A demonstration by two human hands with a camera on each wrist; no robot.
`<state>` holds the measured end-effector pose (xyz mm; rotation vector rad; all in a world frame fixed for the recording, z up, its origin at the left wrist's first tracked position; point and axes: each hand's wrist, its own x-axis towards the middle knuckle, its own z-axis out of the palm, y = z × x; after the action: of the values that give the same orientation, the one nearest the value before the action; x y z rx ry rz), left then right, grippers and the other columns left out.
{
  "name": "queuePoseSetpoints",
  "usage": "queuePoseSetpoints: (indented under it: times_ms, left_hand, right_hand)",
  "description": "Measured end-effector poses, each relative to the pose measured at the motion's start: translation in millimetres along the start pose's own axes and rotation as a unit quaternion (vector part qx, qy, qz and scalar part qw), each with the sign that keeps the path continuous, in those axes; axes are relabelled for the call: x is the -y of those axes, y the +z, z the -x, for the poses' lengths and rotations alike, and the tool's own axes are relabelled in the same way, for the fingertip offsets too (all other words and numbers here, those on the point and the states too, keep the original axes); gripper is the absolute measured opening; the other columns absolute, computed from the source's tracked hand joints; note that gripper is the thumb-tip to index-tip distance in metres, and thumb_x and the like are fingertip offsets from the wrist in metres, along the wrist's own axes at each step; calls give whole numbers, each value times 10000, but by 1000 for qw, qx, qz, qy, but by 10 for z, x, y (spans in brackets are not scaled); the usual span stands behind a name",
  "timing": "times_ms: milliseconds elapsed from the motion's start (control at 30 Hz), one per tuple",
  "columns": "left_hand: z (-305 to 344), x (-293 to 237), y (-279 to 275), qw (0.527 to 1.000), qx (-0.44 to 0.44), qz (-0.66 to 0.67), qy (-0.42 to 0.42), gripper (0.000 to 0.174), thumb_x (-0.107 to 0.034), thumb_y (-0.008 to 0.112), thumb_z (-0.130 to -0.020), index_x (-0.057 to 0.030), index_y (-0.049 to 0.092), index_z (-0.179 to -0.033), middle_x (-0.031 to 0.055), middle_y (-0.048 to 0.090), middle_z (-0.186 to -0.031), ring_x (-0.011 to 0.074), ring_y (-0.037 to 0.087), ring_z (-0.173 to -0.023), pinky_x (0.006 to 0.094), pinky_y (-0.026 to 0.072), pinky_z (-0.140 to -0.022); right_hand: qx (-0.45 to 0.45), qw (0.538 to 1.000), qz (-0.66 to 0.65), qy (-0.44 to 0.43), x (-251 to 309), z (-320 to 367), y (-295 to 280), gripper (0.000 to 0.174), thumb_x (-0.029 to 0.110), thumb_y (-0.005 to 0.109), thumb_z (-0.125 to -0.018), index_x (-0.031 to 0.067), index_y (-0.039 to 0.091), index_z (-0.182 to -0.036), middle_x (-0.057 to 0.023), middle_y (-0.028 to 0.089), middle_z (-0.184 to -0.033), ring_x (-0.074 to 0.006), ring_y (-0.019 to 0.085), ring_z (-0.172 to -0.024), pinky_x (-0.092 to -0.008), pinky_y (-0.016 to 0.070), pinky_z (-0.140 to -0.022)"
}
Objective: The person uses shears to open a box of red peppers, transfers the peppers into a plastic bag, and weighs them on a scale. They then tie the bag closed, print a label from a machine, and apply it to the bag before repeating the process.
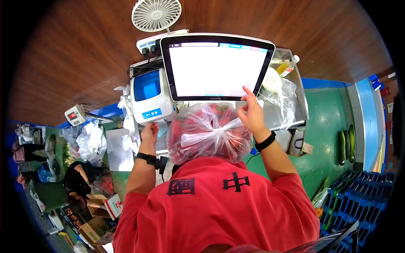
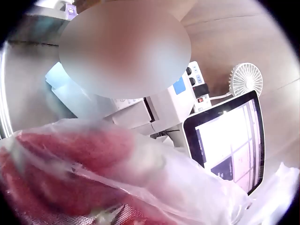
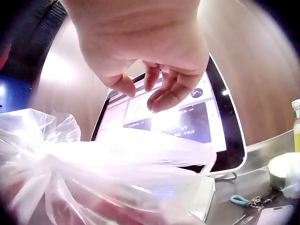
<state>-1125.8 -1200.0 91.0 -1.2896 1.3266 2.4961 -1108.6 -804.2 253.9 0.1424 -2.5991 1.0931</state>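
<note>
A tied clear plastic bag [image 1: 211,141] of red produce stands in front of a touchscreen [image 1: 215,69] that is lit and mostly white in the head view. My right hand [image 1: 254,116] is raised at the screen's lower right corner, index finger stretched toward the glass and the other fingers loosely bent. Dark tiles with weight figures show below that hand [image 3: 145,42] in the right wrist view. My left hand [image 1: 149,134] is at the front of a white label printer [image 1: 154,99], beside a pale blue sheet [image 1: 162,128]. A blur hides its fingers in the left wrist view; I cannot tell whether they pinch anything.
A white fan [image 1: 156,16] and a power strip [image 1: 147,44] sit behind the printer. Right of the screen are a bottle [image 1: 289,66] and a pale round vegetable [image 1: 271,80]. Blue crates [image 1: 358,206] and long green gourds [image 1: 346,145] lie at right; another person crouches by boxes at left.
</note>
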Motion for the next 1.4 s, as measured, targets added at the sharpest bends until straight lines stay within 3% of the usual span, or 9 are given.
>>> queuePoseSetpoints:
  times_ms: [200,333,533,733,867,933,1067,1267,1400]
  left_hand:
    - [234,-9,40,999,22,34,30,43,-60,525,-764,-43,535,-802,61,568,-667,126,547,-571,218,475,-494]
    - [903,-71,215,926,109,-134,336,64,-4,524,-768,-62,528,-795,19,551,-721,81,512,-621,187,407,-522]
    - [1248,-381,309,608,23,-388,692,173,50,603,-614,-46,545,-746,100,546,-820,246,533,-732,290,452,-605]
    - [1030,314,105,482,268,-570,610,187,-76,599,-607,-58,524,-777,78,557,-1000,261,550,-866,314,468,-691]
    - [1016,507,-89,533,330,-529,572,296,-74,593,-629,-57,523,-916,120,552,-1044,300,528,-954,349,452,-758]
    - [1239,360,-68,688,271,-476,477,465,-91,564,-666,-37,454,-1115,169,480,-1154,334,465,-1053,363,390,-872]
    - [1215,533,214,565,293,-555,536,728,-409,567,-719,11,309,-1255,193,337,-1282,316,291,-1213,423,197,-1009]
    - [1474,1232,-519,623,46,-644,442,720,-390,542,-741,-21,260,-1291,148,320,-1313,278,294,-1221,399,229,-1004]
    - [2332,2181,-1556,827,-153,-539,-43,352,-248,526,-721,-51,556,-1010,171,567,-1015,321,541,-936,392,420,-819]
  right_hand:
    - [-40,996,52,-67,20,-233,103,266,29,545,-636,20,450,-884,-139,397,-1271,-155,498,-496,-259,434,-499]
    - [-8,993,107,-57,116,-291,121,308,87,564,-645,19,468,-929,-141,371,-1286,-243,560,-618,-307,456,-546]
    - [324,920,23,-220,581,368,194,477,156,658,-607,80,491,-1048,-134,338,-1296,-319,367,-1140,-425,292,-940]
    - [319,938,77,-114,70,684,417,472,206,688,-571,77,481,-974,-147,425,-1183,-326,375,-1118,-461,229,-975]
    - [298,947,69,-97,73,688,496,467,206,693,-563,75,478,-956,-145,427,-1178,-328,401,-1079,-446,280,-936]
    - [293,949,77,-90,85,698,509,464,207,695,-565,71,479,-953,-155,444,-1150,-331,420,-1049,-431,309,-905]
    - [330,930,143,-72,148,628,536,471,226,681,-594,54,483,-985,-193,492,-1051,-349,466,-958,-399,376,-810]
    - [452,882,-54,-117,-48,416,666,361,152,609,-669,27,514,-994,-171,568,-858,-310,554,-797,-369,425,-723]
    - [568,797,-42,-202,159,362,766,289,123,618,-638,22,541,-897,-156,577,-841,-315,555,-771,-372,428,-691]
